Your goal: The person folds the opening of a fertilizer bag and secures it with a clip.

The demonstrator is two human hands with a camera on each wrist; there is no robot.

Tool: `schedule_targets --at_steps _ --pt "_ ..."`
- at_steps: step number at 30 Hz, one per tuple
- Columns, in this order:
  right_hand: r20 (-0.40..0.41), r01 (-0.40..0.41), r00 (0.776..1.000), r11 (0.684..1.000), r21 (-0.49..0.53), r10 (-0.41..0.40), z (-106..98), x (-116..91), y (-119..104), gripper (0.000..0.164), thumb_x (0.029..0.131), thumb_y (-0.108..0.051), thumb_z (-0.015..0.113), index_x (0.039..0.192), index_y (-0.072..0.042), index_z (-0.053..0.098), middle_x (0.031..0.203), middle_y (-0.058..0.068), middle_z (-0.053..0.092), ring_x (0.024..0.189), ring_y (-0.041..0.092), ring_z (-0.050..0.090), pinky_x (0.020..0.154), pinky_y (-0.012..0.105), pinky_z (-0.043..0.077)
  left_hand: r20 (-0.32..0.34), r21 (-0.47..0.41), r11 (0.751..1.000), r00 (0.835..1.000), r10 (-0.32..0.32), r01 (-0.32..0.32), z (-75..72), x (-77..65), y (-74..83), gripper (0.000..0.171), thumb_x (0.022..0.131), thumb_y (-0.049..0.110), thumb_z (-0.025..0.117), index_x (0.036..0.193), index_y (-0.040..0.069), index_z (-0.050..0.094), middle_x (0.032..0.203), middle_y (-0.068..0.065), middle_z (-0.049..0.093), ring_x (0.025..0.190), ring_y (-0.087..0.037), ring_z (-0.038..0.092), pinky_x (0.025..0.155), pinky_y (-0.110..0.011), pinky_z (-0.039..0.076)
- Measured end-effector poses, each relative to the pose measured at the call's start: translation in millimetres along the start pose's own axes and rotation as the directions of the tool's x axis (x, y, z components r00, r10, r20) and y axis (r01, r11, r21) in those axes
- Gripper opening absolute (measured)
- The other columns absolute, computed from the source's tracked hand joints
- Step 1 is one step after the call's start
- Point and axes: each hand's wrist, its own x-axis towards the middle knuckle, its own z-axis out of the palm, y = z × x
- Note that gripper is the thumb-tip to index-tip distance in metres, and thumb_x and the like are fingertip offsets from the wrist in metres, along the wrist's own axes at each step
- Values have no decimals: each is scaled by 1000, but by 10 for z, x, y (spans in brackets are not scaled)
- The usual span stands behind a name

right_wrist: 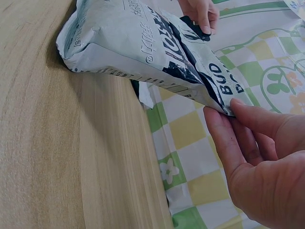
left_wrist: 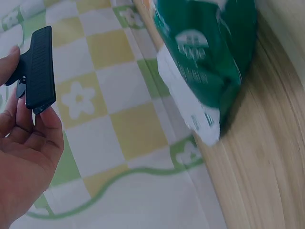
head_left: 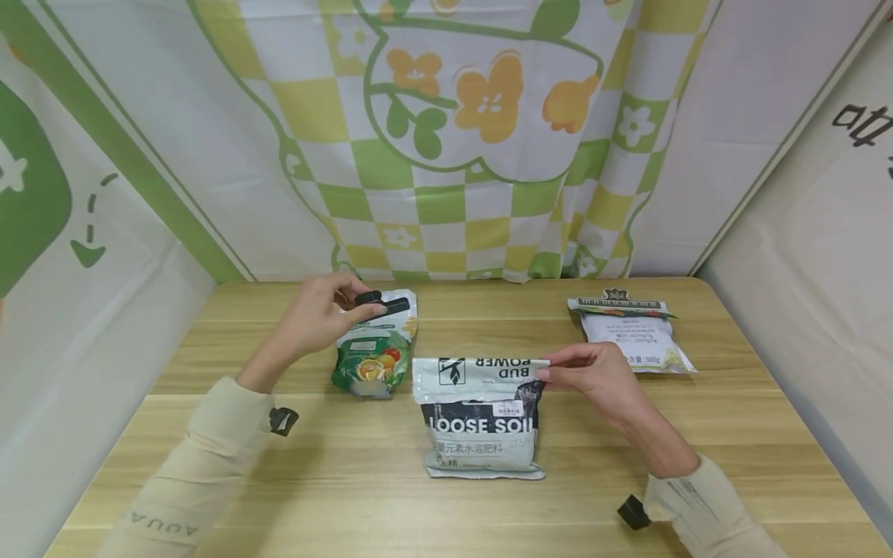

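Observation:
A black bag clip (head_left: 387, 307) is held in my left hand (head_left: 317, 318), thumb on one side and fingers on the other. In the left wrist view the clip (left_wrist: 41, 69) has nothing in its mouth. The clip overlaps the top of a green and white pouch (head_left: 373, 360) with fruit pictures in the head view. My right hand (head_left: 593, 381) pinches the right corner of the folded-down top of a grey "LOOSE SOIL" bag (head_left: 481, 446). The flap's "BUD POWER" print appears upside down, and the flap's left end is not held.
At the back right of the wooden table (head_left: 335, 496) lies a white bag (head_left: 631, 341) with a black clip (head_left: 619, 303) across its folded top. A checked, flowered cloth (head_left: 439, 209) hangs behind the table, with pale cloth walls at both sides.

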Motion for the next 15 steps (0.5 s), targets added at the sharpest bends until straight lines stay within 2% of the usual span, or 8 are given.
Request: schedule_targets --at_steps 4,8,15 --pt "-2 -5 1000 1000 5 5 4 0 7 16 88 2 80 95 -12 80 89 -4 82 81 19 81 85 31 65 -1 -17 999 999 42 -42 101 -9 139 28 93 32 82 104 7 74 91 -6 71 83 -19 64 75 -30 53" --pt "-6 -4 1000 1000 6 4 5 -4 5 16 88 2 80 96 -11 80 89 -3 82 81 18 81 86 32 65 -5 -48 994 995 95 -95 199 -19 299 22 93 29 82 98 11 71 90 -3 70 83 -17 61 76 -33 52" --pt "-6 1 1000 1000 -11 -1 -1 5 11 14 88 1 80 98 -8 80 90 -3 82 82 19 81 90 35 65 -53 -100 973 978 204 -208 332 -6 552 20 90 24 84 96 11 70 90 -2 69 85 -16 59 78 -31 51"
